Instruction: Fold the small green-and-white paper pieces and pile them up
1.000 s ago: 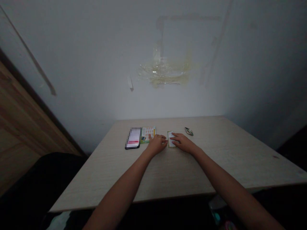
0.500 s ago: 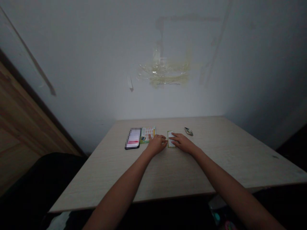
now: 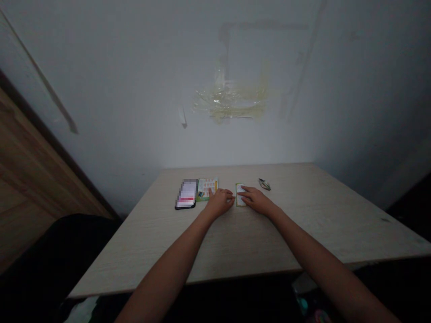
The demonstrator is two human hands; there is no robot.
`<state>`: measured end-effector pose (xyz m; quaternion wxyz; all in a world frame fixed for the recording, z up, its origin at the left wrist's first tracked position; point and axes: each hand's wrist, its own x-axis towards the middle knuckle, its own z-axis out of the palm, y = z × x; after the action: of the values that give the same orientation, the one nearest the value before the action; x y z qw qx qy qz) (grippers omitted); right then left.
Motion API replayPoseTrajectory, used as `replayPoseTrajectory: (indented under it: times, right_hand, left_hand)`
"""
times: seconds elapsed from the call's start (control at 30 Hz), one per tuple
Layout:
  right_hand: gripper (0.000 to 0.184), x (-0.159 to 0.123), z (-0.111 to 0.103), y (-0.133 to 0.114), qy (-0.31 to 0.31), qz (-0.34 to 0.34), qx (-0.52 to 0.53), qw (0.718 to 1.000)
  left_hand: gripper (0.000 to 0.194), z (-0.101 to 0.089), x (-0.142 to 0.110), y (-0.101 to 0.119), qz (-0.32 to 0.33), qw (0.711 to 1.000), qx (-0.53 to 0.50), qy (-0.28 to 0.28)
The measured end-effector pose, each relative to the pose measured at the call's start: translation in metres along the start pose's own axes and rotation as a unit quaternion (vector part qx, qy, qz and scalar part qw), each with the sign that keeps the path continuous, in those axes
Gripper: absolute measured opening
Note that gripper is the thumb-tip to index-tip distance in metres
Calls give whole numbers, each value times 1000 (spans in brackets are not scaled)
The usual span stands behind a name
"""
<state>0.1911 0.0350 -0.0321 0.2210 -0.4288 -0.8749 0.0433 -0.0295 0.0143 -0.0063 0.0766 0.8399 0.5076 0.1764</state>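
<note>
A narrow strip of folded printed paper [image 3: 239, 200], white with a green border, lies on the table. My right hand [image 3: 256, 200] rests over its right side with the fingers spread, hiding part of it. Just left of that paper, my left hand [image 3: 220, 202] lies palm down with its fingers stretched out and the thumb apart. The left thumb reaches over the lower right of a colourful printed leaflet [image 3: 208, 184]. Against the leaflet's left edge lies a phone [image 3: 186, 195] with a lit, blurred screen.
A small folded paper piece [image 3: 264, 184] stands beyond my right hand. The pale wooden table [image 3: 232, 251] meets a wall [image 3: 134, 112] with peeling clear tape [image 3: 232, 101]. Dark furniture [image 3: 60, 251] is at the left, and wooden panelling [image 3: 20, 179] behind it.
</note>
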Motion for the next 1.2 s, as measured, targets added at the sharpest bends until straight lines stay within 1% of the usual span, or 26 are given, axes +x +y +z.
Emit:
replayPoseTrajectory:
  times: [0.37,0.83,1.2]
  right_hand:
    - [37,0,4,0,12,-3,-12,1000]
    - [38,0,2,-2,4,-7,-38,999]
    - [38,0,4,-1,4,-3,-44,999]
  left_hand:
    - [26,-1,0,2,-2,1000,6,-1]
    - [25,2,1,-1,4,1000,13,0]
    - [25,-2,0,2,22,999,26,1]
